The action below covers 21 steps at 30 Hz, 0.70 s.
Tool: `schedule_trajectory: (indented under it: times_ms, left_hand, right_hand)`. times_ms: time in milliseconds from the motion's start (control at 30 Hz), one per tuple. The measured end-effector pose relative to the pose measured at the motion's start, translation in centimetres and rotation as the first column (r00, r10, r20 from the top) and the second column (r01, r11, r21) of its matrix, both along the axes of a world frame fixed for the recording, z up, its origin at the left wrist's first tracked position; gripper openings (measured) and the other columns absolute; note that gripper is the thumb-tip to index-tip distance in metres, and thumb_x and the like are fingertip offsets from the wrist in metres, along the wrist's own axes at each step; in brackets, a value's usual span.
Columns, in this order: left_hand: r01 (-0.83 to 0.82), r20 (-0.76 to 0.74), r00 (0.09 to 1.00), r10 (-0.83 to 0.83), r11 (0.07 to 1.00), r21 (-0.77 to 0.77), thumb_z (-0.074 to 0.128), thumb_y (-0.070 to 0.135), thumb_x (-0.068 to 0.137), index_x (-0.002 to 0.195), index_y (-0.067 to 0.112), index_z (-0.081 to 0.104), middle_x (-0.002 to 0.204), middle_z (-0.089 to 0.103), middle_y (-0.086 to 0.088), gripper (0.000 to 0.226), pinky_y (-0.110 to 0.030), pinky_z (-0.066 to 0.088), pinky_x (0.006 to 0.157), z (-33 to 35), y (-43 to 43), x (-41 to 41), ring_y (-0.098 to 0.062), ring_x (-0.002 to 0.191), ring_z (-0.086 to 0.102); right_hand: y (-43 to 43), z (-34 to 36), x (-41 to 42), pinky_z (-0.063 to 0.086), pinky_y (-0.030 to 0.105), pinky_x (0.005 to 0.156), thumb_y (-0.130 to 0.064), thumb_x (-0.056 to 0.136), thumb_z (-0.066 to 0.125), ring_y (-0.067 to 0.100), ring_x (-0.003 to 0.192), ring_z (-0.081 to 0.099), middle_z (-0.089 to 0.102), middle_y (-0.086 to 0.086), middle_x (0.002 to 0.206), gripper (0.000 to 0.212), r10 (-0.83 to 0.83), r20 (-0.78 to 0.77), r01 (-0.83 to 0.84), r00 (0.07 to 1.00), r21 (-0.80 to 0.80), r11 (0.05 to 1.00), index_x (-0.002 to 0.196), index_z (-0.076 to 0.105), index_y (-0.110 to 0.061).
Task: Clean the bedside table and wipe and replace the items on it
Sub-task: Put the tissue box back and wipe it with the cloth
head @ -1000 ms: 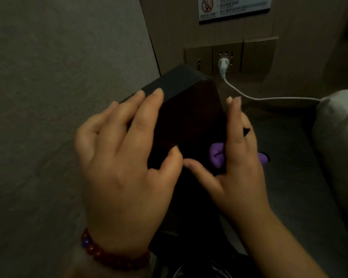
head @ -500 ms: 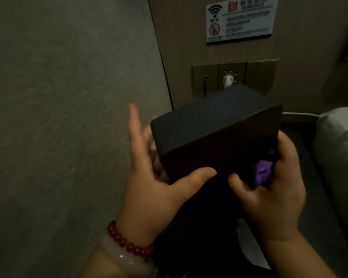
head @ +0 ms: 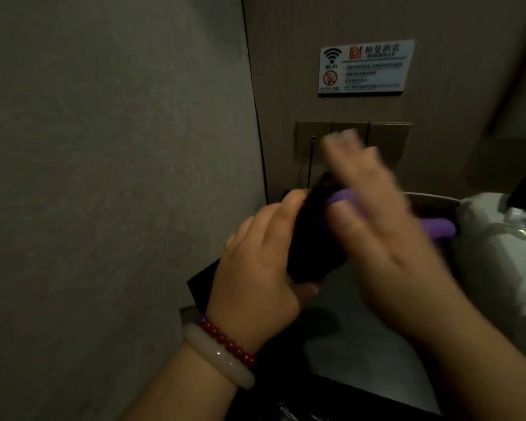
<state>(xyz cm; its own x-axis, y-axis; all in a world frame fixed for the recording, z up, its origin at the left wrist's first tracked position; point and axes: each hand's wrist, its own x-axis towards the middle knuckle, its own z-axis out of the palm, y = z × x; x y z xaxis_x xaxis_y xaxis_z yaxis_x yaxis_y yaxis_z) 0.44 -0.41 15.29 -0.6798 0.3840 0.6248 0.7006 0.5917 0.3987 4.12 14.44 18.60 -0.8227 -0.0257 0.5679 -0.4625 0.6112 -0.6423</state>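
Note:
I hold a black box point(head: 310, 247) up in front of the wall. My left hand point(head: 261, 268) grips its left side, thumb underneath. My right hand point(head: 374, 220) is blurred by motion; it lies over the box's upper right face with a purple cloth point(head: 438, 230) under the fingers, and how the fingers hold the cloth is not clear. Most of the box is hidden behind both hands. The grey bedside table top point(head: 362, 335) lies below.
A switch and socket panel point(head: 386, 138) sits on the wooden wall behind the hands, with a wifi notice point(head: 365, 68) above it. White bedding point(head: 498, 268) lies at the right. A grey wall point(head: 104, 177) closes the left side. Dark things sit at the bottom edge.
The box has turned in my left hand, and my right hand has swept with the purple cloth from its lower right side up over its top. The view has tilted upward.

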Motion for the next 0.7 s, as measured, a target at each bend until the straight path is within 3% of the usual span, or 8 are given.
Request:
schedule_trajectory:
  times_ms: [67, 167, 233, 367, 467, 567, 633, 700]
  left_hand:
    - [0.007, 0.008, 1.000, -0.008, 0.999, 0.048, 0.071, 0.043, 0.067, 0.138, 0.025, 0.033, 0.127, 0.043, 0.010, 0.082, -0.043, 0.049, 0.093, -0.4, 0.5, 0.7, -0.016, 0.113, 0.052]
    - [-0.038, 0.006, 0.999, 0.038, 0.999, -0.021, 0.078, 0.041, 0.063, 0.139, 0.029, 0.028, 0.129, 0.044, 0.010, 0.092, -0.041, 0.047, 0.095, -1.0, 0.8, 1.9, -0.013, 0.116, 0.048]
    - [-0.022, 0.032, 0.999, 0.023, 0.999, -0.032, 0.079, 0.038, 0.063, 0.139, 0.030, 0.028, 0.130, 0.048, 0.006, 0.092, -0.045, 0.048, 0.094, -1.5, 0.9, 2.2, -0.015, 0.116, 0.050]
    - [0.009, 0.058, 0.998, -0.013, 0.998, 0.068, 0.078, 0.038, 0.066, 0.140, 0.019, 0.036, 0.131, 0.049, 0.003, 0.087, -0.044, 0.046, 0.097, -2.0, 0.9, 2.3, -0.017, 0.117, 0.051]
    - [-0.015, -0.011, 1.000, 0.015, 0.998, -0.062, 0.071, 0.043, 0.066, 0.140, 0.027, 0.028, 0.132, 0.048, 0.004, 0.086, -0.043, 0.045, 0.097, -1.7, 1.2, 3.0, -0.017, 0.118, 0.050]
    - [-0.013, 0.028, 1.000, 0.014, 0.999, -0.029, 0.075, 0.042, 0.065, 0.139, 0.030, 0.028, 0.131, 0.046, 0.009, 0.089, -0.043, 0.046, 0.097, -2.2, 1.2, 3.2, -0.014, 0.117, 0.049]
    - [-0.021, 0.066, 0.998, 0.018, 0.999, 0.050, 0.081, 0.036, 0.064, 0.138, 0.029, 0.029, 0.130, 0.042, 0.013, 0.091, -0.038, 0.044, 0.099, -3.1, 0.9, 3.2, -0.007, 0.116, 0.046]
    - [-0.021, 0.066, 0.998, 0.018, 0.998, 0.059, 0.079, 0.039, 0.066, 0.138, 0.028, 0.028, 0.130, 0.039, 0.015, 0.089, -0.033, 0.039, 0.099, -3.6, 0.7, 3.6, 0.000, 0.117, 0.039]
  right_hand:
    - [-0.5, -0.1, -0.6, -0.006, 0.038, 0.116, -0.068, 0.084, 0.016, -0.006, 0.140, -0.012, -0.006, -0.040, 0.146, 0.044, 0.035, 0.100, -0.050, 0.994, 0.150, 0.987, 0.126, 0.006, -0.074]
    - [1.0, -0.7, -1.1, -0.003, 0.047, 0.118, -0.062, 0.094, 0.018, -0.004, 0.138, -0.010, -0.005, -0.038, 0.144, 0.030, 0.020, 0.271, -0.015, 0.962, -0.024, 1.000, 0.120, 0.009, -0.075]
    - [1.4, -1.2, -0.4, -0.004, 0.048, 0.118, -0.055, 0.097, 0.019, -0.005, 0.136, -0.011, -0.006, -0.038, 0.145, 0.031, 0.023, 0.336, -0.006, 0.942, -0.052, 0.999, 0.120, 0.008, -0.073]
    - [0.2, -2.2, 1.6, -0.007, 0.032, 0.115, -0.057, 0.090, 0.021, -0.015, 0.136, -0.013, -0.008, -0.052, 0.135, 0.040, 0.114, 0.234, -0.136, 0.966, 0.083, 0.987, 0.121, 0.006, -0.078]
    - [2.6, -2.2, 0.5, -0.001, 0.042, 0.119, -0.048, 0.097, 0.022, -0.004, 0.140, -0.007, -0.003, -0.040, 0.144, 0.036, 0.053, 0.354, -0.032, 0.934, -0.064, 0.997, 0.120, 0.008, -0.072]
    - [2.4, -2.5, 0.4, -0.008, 0.045, 0.117, -0.034, 0.103, 0.022, 0.000, 0.138, -0.014, -0.011, -0.033, 0.145, 0.042, -0.041, 0.349, 0.036, 0.936, 0.021, 0.999, 0.125, 0.004, -0.065]
    - [0.4, -3.0, 1.7, -0.012, 0.031, 0.113, -0.047, 0.097, 0.022, -0.009, 0.135, -0.016, -0.012, -0.042, 0.139, 0.039, 0.038, 0.275, -0.067, 0.961, 0.095, 0.993, 0.124, 0.006, -0.071]
    - [0.2, -3.5, 2.1, -0.009, 0.027, 0.113, -0.056, 0.087, 0.023, -0.012, 0.137, -0.013, -0.008, -0.044, 0.140, 0.042, 0.082, 0.258, -0.105, 0.963, 0.078, 0.991, 0.122, 0.008, -0.075]
